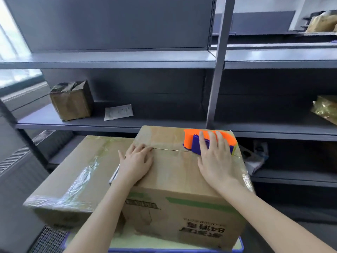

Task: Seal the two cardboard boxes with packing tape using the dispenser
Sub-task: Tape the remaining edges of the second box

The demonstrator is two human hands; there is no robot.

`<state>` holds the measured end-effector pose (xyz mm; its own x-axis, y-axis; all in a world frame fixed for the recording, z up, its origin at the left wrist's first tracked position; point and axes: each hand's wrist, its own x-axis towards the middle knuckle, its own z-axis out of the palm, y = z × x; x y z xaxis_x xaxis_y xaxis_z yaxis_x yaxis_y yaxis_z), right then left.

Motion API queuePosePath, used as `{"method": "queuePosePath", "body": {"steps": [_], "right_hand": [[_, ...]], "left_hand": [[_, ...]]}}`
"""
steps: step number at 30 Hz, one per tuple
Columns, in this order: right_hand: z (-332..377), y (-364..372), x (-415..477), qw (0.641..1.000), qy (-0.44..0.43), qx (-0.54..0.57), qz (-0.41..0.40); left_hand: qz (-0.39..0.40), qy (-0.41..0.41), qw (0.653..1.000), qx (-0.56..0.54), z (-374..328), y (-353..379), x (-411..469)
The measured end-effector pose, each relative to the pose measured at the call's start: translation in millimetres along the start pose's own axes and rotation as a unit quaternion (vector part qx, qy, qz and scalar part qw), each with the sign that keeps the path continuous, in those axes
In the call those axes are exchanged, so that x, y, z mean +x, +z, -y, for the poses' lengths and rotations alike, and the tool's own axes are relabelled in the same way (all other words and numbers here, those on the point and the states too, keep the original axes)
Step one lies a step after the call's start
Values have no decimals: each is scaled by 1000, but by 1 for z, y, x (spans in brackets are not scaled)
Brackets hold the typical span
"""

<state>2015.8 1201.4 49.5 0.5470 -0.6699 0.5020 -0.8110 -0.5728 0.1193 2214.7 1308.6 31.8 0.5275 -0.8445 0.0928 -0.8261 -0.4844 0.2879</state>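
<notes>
Seen from the head camera, two bare forearms reach forward over a pair of boxes. The left hand [135, 162] lies palm-down on top of the nearer cardboard box [175, 179], at its left edge. Its fingers are close together and slightly bent, the tips touching the left end of the seam [171, 149] between the flaps; it holds nothing. The right hand [214, 157] lies with fingers straight and spread over the tape dispenser [191, 138], resting on it, not wrapped round it.

The dispenser, orange with a purple body, sits at the far right corner of that box top, over the right end of the seam. Much of its purple part is hidden under the fingers, and I cannot tell whether any tape has been drawn out.

The second cardboard box [73, 170], lower and wider, stands just left of the first and is partly hidden behind it. Crinkled clear tape shines across its top and near corner. The nearer box has green stripes and upside-down print on its front, and its base sits within a blue rim [241, 243], cut off by the bottom of the frame.

Behind, grey metal shelves [109, 123] carry a small crumpled box [72, 101] near the left end, with a sheet of paper [118, 111] near it. A gold-wrapped bundle [326, 108] is cut off at the right edge. On a lower shelf, an object [255, 157] past the box's right corner is too blurred to name.
</notes>
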Motion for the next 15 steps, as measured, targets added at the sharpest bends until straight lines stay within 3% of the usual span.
{"method": "queuePosePath", "body": {"steps": [3,7,9,15], "right_hand": [[28,-2,-18,997,-57,57,-9],[67,-13,-36,974,-111,142,139],[71,-15,-40,960,-128,148,199],[67,-17,-43,953,-167,113,225]], "left_hand": [[5,2,1000,19,3,6,-4],[10,14,999,40,5,6,-5],[9,22,998,51,7,8,-9],[14,37,997,62,10,3,-16]]}}
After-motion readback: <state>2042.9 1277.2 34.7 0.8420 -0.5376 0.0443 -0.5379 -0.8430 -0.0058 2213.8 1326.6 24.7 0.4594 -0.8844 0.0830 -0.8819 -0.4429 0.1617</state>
